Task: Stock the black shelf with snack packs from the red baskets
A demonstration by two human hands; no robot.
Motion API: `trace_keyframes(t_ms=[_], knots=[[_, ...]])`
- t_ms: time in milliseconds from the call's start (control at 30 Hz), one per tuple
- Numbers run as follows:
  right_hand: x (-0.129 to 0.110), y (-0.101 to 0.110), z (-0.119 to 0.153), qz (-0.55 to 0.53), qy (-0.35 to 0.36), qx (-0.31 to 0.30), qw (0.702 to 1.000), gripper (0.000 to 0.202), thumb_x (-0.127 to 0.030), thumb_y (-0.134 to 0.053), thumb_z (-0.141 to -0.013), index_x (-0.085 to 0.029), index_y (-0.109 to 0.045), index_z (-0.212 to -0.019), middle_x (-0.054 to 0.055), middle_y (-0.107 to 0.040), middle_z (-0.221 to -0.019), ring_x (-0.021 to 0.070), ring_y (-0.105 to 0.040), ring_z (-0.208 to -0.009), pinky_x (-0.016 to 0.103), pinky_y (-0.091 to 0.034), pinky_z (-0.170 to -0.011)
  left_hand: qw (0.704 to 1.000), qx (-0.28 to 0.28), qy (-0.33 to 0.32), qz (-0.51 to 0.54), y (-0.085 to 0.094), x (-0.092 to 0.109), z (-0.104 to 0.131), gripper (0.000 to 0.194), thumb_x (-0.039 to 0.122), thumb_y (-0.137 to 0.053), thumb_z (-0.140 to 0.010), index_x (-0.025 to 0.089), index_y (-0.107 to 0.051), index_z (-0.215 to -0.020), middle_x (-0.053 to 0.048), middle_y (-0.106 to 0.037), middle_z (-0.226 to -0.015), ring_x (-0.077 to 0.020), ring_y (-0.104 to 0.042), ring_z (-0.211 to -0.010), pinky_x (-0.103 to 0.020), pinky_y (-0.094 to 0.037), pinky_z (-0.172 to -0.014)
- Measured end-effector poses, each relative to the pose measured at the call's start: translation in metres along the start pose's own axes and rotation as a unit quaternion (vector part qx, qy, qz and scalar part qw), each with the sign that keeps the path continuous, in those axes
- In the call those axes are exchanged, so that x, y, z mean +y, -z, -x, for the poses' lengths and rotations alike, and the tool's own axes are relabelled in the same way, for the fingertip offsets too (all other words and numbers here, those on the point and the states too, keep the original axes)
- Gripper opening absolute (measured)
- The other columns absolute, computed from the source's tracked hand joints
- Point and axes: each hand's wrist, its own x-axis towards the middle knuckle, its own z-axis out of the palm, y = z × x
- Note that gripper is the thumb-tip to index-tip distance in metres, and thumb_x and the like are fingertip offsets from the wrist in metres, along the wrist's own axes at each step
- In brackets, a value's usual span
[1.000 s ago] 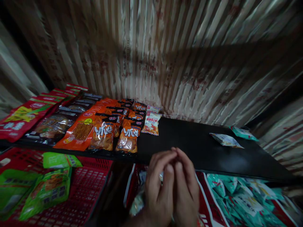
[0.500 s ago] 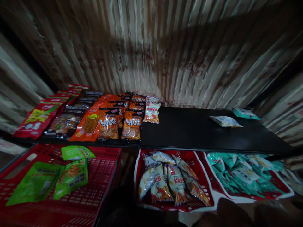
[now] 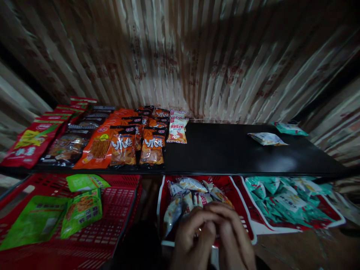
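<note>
Both of my hands are together over the front of the middle red basket (image 3: 239, 195), which holds several white snack bags (image 3: 191, 184). My left hand (image 3: 194, 234) has its fingers curled inward and its thumb bent. Pressed against it, my right hand (image 3: 234, 232) is curled in the same way. Anything between the fingers is hidden. The hands cover the front bags in the basket. Behind them, two matching white bags (image 3: 177, 130) stand on the black shelf (image 3: 213, 150), beside orange snack bags (image 3: 152, 147).
Red bags (image 3: 35, 142), dark bags (image 3: 66, 146) and a long orange bag (image 3: 97, 148) line the shelf's left. At its right lie a white bag (image 3: 267, 139) and a teal bag (image 3: 291, 129). Below are a red basket (image 3: 118, 202) with green bags (image 3: 83, 213) and another with teal bags (image 3: 292, 206).
My hands have come up and left from the dark lower right edge and met over the middle basket. The view has shifted slightly. The bags on the shelf look the same.
</note>
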Motion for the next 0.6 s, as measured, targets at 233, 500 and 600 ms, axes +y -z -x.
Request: trace_keyframes(t_ms=[233,500,600], knots=[[0.094,0.0,-0.078,0.302,0.024,-0.034,0.952,0.032,-0.031,-0.051,-0.087,-0.021,-0.071,-0.11,0.013,-0.068,-0.119,0.0311,-0.061,-0.115,0.051,-0.046,-0.102,0.965,0.034,0.025,-0.258,-0.013,-0.054,-0.086,0.039,0.002,-0.05,-0.079,0.018,-0.066,-0.111,-0.012,-0.059,-0.125,-0.0243,-0.054,-0.121,-0.04,-0.044,-0.106],[0.119,-0.001,-0.105,0.311,-0.027,-0.149,0.938,0.034,-0.023,-0.056,-0.082,-0.027,-0.073,-0.111,0.009,-0.076,-0.107,0.0285,-0.072,-0.096,0.041,-0.055,-0.085,0.907,-0.022,0.042,-0.419,-0.004,-0.065,-0.117,0.036,0.011,-0.052,-0.085,0.016,-0.065,-0.118,-0.017,-0.056,-0.128,-0.0345,-0.056,-0.116,-0.048,-0.05,-0.094],[0.116,0.016,-0.108,0.242,0.001,-0.101,0.965,0.029,-0.026,-0.055,-0.081,-0.026,-0.076,-0.101,0.008,-0.077,-0.102,0.027,-0.072,-0.093,0.042,-0.055,-0.086,0.912,-0.02,0.012,-0.409,-0.006,-0.066,-0.117,0.043,0.007,-0.05,-0.085,0.016,-0.06,-0.126,-0.017,-0.054,-0.128,-0.0299,-0.056,-0.118,-0.043,-0.05,-0.096]])
